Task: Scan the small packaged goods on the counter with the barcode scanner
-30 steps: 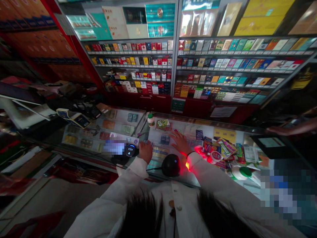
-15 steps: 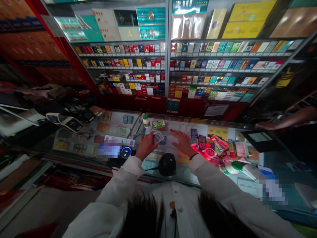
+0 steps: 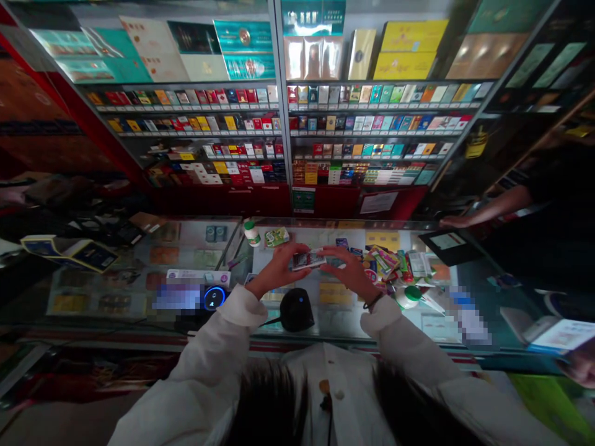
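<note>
In front of me, above the glass counter, my left hand [image 3: 283, 263] is closed on the left end of a small flat pack of playing cards [image 3: 308, 260] with a grey patterned face and white edges. Thumb and fingers of my right hand [image 3: 344, 267] close on its right end. Just below the hands stands a black scanner [image 3: 297, 311] on a cable. Beyond my left hand are a white bottle with a green cap [image 3: 251, 233] and a green packet [image 3: 277, 236]. Colourful sweet packets [image 3: 385, 263] lie heaped by my right hand.
A glass counter [image 3: 344, 322] runs across, with a round device with a blue ring [image 3: 214, 298] at left. A second green-capped bottle [image 3: 408, 297] lies at right. Another person's arm [image 3: 493, 207] rests near a black tray [image 3: 449, 246]. Shelves of cigarette packs [image 3: 390, 124] stand behind.
My right hand, apart and spread before, has come to the pack and taken its right end. The pack has turned level between both hands. The view has shifted right; a phone-like screen appears at far right.
</note>
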